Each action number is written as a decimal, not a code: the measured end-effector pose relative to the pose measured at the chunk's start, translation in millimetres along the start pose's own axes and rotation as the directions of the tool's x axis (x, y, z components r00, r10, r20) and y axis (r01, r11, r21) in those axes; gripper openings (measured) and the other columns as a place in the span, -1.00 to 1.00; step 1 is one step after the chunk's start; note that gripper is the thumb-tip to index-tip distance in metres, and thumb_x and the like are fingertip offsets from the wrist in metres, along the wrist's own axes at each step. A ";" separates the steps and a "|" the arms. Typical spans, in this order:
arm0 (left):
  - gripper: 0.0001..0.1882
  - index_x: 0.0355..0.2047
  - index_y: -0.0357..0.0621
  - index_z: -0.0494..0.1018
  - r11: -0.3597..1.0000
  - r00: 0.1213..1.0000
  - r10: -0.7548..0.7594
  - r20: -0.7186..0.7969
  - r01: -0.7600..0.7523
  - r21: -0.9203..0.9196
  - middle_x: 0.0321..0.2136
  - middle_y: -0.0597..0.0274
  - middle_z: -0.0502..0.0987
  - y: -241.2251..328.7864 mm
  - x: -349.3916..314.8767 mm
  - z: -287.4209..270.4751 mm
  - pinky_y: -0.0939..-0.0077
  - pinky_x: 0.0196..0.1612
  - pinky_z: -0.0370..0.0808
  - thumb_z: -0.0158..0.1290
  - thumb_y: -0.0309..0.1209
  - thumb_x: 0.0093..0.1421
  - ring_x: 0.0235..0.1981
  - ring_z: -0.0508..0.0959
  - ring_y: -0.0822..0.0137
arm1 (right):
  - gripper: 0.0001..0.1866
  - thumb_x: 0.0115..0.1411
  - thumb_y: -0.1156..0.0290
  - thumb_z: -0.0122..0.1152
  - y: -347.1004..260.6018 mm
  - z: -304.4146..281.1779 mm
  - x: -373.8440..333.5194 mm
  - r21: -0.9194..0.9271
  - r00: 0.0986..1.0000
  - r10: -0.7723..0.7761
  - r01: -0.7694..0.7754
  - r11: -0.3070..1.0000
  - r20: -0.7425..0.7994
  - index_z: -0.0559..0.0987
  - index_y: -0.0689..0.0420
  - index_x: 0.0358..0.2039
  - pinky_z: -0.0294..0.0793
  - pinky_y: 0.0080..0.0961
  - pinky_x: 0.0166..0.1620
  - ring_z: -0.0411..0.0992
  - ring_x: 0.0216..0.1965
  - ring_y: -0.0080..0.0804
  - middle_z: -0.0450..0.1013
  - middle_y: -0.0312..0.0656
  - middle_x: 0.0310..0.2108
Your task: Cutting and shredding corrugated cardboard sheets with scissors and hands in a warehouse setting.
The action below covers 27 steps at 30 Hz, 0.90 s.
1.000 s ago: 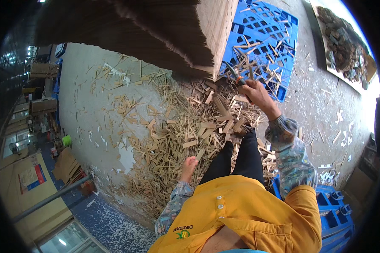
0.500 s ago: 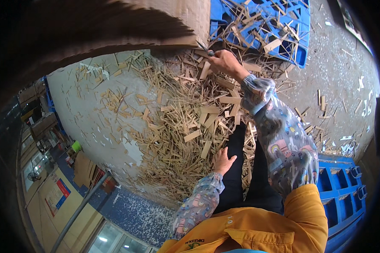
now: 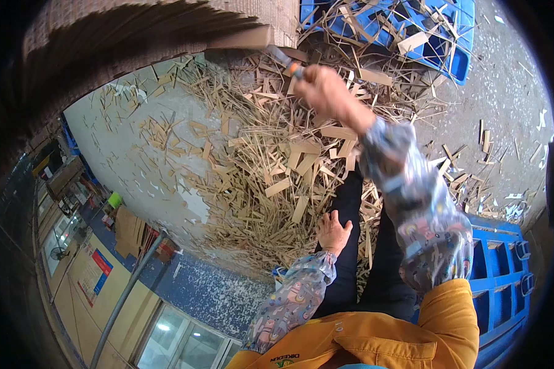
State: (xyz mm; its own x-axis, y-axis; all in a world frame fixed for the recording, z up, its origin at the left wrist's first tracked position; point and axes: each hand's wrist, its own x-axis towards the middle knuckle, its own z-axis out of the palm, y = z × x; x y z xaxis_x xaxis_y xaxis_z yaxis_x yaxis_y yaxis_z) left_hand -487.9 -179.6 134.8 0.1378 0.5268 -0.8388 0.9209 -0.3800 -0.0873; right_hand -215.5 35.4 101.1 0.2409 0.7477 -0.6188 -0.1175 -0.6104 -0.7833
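Observation:
My right hand [image 3: 326,92] is closed round the handle of a short knife [image 3: 282,58], smeared by motion, with an orange band showing near the blade. Its grey blade points up and left, its tip at the near lower corner of a tall stack of brown cardboard sheets [image 3: 283,18]. Whether the tip touches the cardboard I cannot tell. My left hand [image 3: 334,234] lies on my left leg with fingers spread, holding nothing. Thin cardboard strips and offcuts [image 3: 278,187] form a thick heap on the floor around my legs.
A blue plastic pallet [image 3: 458,58] littered with strips stands at the far right, beside the stack. Another blue pallet [image 3: 495,283] is at my right side. Scraps dot the grey floor [image 3: 148,178]. A grey pipe [image 3: 129,292] runs along the left wall.
My right hand has shifted slightly up with the knife, which now shows more of its blade and handle. My view has turned a little. My left hand stays on my leg.

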 end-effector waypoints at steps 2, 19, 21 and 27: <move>-0.50 -0.20 -0.05 0.28 1.000 0.994 0.023 -0.111 -0.024 -0.011 -0.30 0.12 0.34 0.8 0.5 0.5 0.16 -0.22 0.31 0.06 -0.06 -0.10 -0.22 0.38 0.06 | -0.77 -0.02 0.32 0.00 5.4 18.6 -43.6 -0.378 0.923 -0.380 0.373 0.847 0.060 0.50 0.23 -0.53 0.44 -0.24 -0.33 0.44 -0.48 -0.18 0.41 0.03 -0.53; -0.51 -0.18 -0.03 0.30 0.999 0.999 -0.030 -0.033 0.031 0.008 -0.29 0.12 0.34 8.7 5.7 -1.6 0.18 -0.21 0.31 0.04 -0.05 -0.08 -0.23 0.37 0.07 | -0.78 -0.07 0.32 0.04 26.9 4.0 -57.7 -0.234 0.961 -0.164 0.216 0.948 0.221 0.53 0.18 -0.47 0.44 -0.29 -0.33 0.45 -0.44 -0.17 0.41 0.02 -0.56; -0.51 -0.19 -0.04 0.30 1.000 1.000 -0.024 0.013 0.024 -0.002 -0.28 0.11 0.34 8.9 5.8 -0.6 0.17 -0.21 0.31 0.04 -0.06 -0.08 -0.23 0.37 0.07 | -0.75 -0.03 0.29 0.02 31.7 -10.4 -29.5 -0.034 0.996 0.061 -0.058 0.998 0.070 0.52 0.23 -0.51 0.43 -0.33 -0.36 0.46 -0.52 -0.21 0.43 0.01 -0.61; -0.51 -0.19 -0.04 0.30 1.000 1.000 0.003 -0.013 -0.003 0.002 -0.28 0.11 0.34 8.2 6.5 1.3 0.18 -0.21 0.31 0.05 -0.07 -0.09 -0.24 0.37 0.07 | -0.73 0.01 0.27 -0.02 18.6 -5.6 38.9 -0.243 0.999 -0.031 0.037 0.969 0.031 0.51 0.19 -0.40 0.43 -0.25 -0.37 0.45 -0.51 -0.10 0.42 0.04 -0.60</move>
State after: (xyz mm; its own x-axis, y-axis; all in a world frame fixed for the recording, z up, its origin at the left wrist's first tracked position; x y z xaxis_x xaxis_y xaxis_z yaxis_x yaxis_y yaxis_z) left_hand -479.9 -180.3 127.9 0.1452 0.5359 -0.8317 0.9197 -0.3831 -0.0863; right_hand -202.9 51.6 62.8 0.2148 0.7738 -0.5959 0.1289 -0.6272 -0.7681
